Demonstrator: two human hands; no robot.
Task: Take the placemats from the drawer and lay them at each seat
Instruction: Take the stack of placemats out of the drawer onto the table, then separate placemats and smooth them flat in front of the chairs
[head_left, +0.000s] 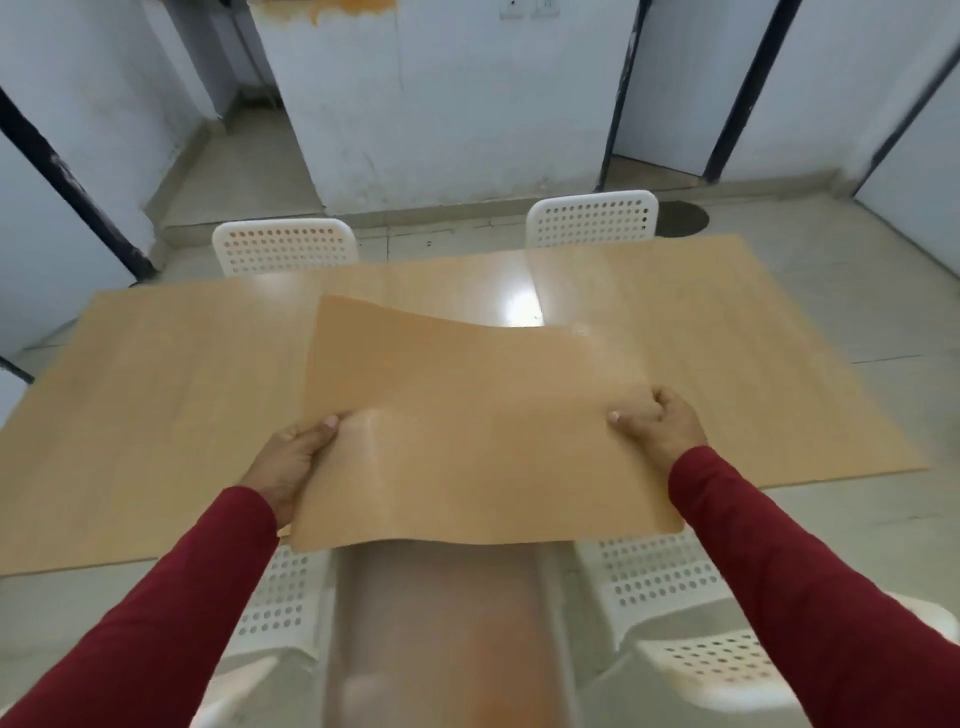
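Head view, centre of the frame: a tan placemat (483, 431) is held by its two side edges above the near edge of a light wooden table (156, 395), its near border overhanging the table edge and its surface gently rippled. At lower left, the left hand (291, 460) grips the mat's left edge, thumb lying on top and the fingers hidden beneath. At right of centre, the right hand (657, 423) pinches the right edge, thumb on top and fingers curled against the mat. Both arms wear dark red sleeves (156, 613). At the bottom of the frame, white perforated chairs stand on either side of the person, the right-hand near chair (670, 613) being the clearer. Beyond the table, in the upper half, two more white perforated chairs appear, one at upper left (284, 248) and one at upper right (592, 218), against pale walls (441, 104).
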